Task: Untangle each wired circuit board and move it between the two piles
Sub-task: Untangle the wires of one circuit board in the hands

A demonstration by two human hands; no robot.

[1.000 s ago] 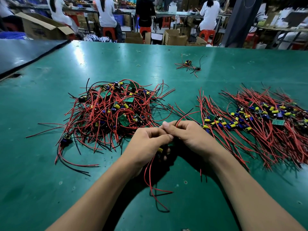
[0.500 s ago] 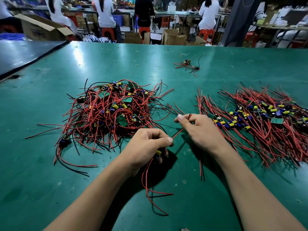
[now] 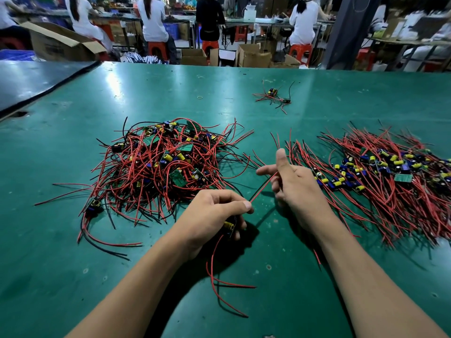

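With our left hand [image 3: 219, 211] clenched on the circuit board [image 3: 229, 226], we should let our right hand [image 3: 290, 181] draw its red wire [image 3: 262, 189] straight, pinched gently

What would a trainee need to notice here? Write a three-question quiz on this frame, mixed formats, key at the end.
1. True or false: the left hand holds a circuit board.
2. Which pile has its wires combed roughly parallel? A) tangled pile B) right pile
3. Fill in: the right hand pulls a ____ wire taut between the hands.

Key: 1 true; 2 B; 3 red
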